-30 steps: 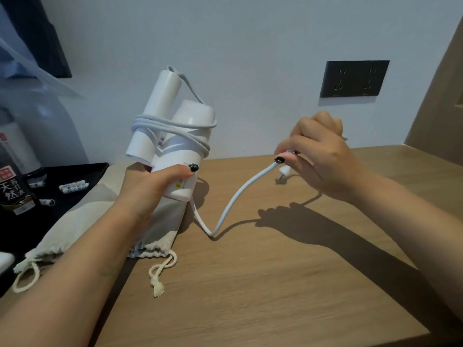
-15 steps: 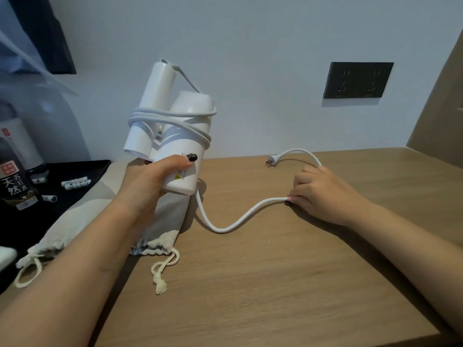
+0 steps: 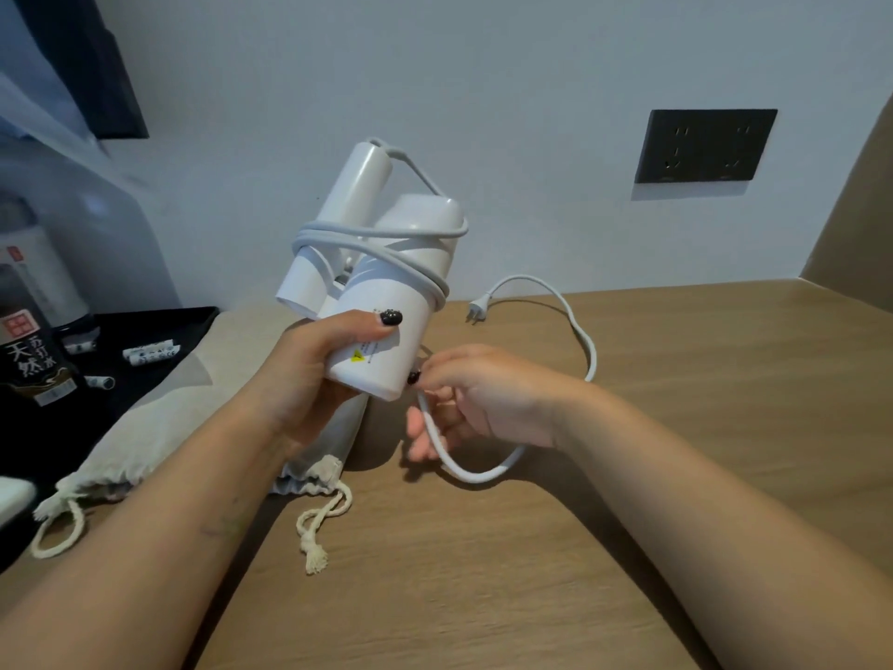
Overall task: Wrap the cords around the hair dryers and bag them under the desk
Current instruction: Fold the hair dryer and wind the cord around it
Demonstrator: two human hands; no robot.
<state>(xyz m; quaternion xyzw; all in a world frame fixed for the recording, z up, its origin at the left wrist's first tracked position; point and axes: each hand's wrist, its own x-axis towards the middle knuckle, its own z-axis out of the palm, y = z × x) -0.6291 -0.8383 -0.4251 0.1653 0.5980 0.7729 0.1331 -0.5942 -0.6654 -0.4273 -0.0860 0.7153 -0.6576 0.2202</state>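
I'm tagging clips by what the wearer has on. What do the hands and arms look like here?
Both forearms are bare as far as the frame shows: no sleeves, watch, bracelets or gloves. I see no rings. The left hand has dark, near-black polish on its thumbnail, with some small raised decoration on it. The right hand shows one dark-polished nail too; its other nails are hidden.

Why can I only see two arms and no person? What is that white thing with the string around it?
The camera sits on the person's head and looks down, so you see only their arms. The left hand holds a white hair dryer above a wooden desk. The "string" is its cord, partly wound around it. The right hand grips the loose part; the plug lies on the desk. A cloth drawstring bag lies under the left arm, beside a black tray.
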